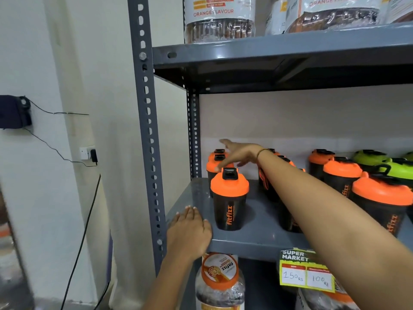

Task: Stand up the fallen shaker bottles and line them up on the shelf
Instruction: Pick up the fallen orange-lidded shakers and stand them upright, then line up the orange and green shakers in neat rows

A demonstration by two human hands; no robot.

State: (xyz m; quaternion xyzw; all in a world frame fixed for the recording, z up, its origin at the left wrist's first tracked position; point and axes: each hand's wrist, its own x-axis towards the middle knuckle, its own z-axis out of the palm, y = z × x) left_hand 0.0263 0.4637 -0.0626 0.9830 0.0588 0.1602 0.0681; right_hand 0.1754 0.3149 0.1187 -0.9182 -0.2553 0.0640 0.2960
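Note:
Several black shaker bottles with orange lids stand upright on the grey metal shelf [257, 242]. The front left bottle [229, 200] stands alone near the shelf's front edge, with two more [214, 163] behind it. My right hand [238, 154] reaches over that left column, fingers spread, holding nothing. My right forearm hides part of the middle column of bottles [288, 218]. My left hand [190, 231] lies flat on the shelf's front left corner, beside the front bottle and not touching it. More orange-lidded bottles [380, 204] stand at the right.
Green-lidded shakers [384, 166] stand at the far right rear. A perforated grey upright [148, 130] bounds the shelf on the left. Large jars fill the shelf above [220, 19] and below [220, 280]. A price tag [306, 271] hangs from the shelf's front edge.

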